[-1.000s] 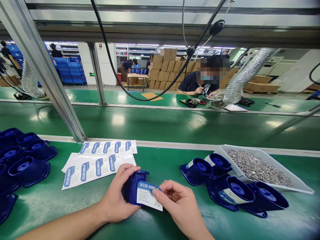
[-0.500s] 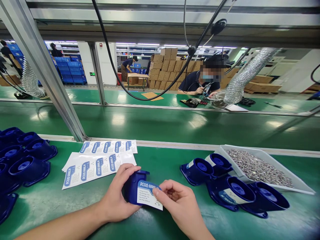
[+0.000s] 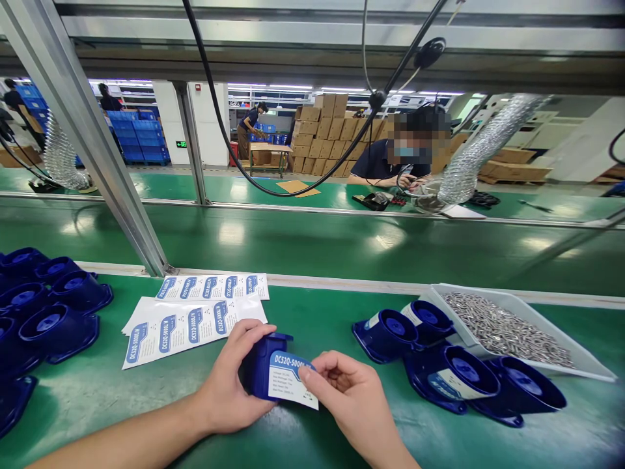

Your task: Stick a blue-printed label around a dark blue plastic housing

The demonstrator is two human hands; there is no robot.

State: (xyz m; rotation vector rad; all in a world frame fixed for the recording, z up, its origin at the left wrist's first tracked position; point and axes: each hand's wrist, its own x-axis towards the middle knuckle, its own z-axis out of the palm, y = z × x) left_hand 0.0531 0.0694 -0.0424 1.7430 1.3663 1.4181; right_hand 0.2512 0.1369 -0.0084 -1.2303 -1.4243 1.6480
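My left hand is wrapped round a dark blue plastic housing, held low over the green bench. A blue-and-white label printed DC52Q-5000L/H lies against the housing at its left end. Its right end is pinched between the thumb and fingers of my right hand and stands away from the curved wall. Behind my left hand lie sheets of the same labels. To the right stand several blue housings with labels on their sides.
More blue housings crowd the left side. A pale tray full of small metal parts sits at the right. A metal post rises at the back left. Across the bench, a co-worker handles something beside a foil duct.
My hands, the label and the housing stay almost exactly where they were. The view has shifted very slightly. Across the bench, the co-worker's hands have moved a little.
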